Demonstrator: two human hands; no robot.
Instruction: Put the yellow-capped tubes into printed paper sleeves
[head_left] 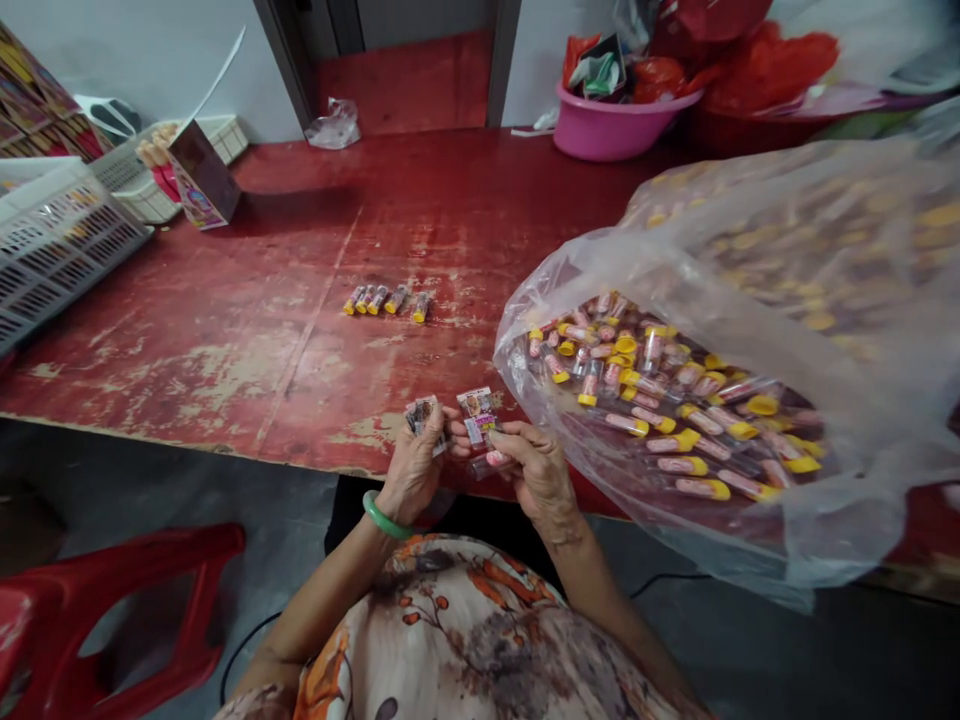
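My left hand (417, 462), with a green bangle (386, 517) on its wrist, is closed on a small stack of printed labels (421, 414). Between both hands one printed label (478, 416) stands apart from that stack. In the fingers of my right hand (541, 474) lies a clear tube with pink contents (491, 460); its far end is partly hidden. The hands meet over the front edge of the red table (420, 230). Farther in, several labelled tubes with yellow caps (376, 299) lie in a short row.
A large clear plastic bag (555, 270) of yellow-capped tubes (660, 390) lies open at the right. Behind it stands a pink basin (611, 125) with red bags. Plastic baskets (60, 250) and an upright printed box (201, 178) are at the left. A red stool (172, 620) stands below.
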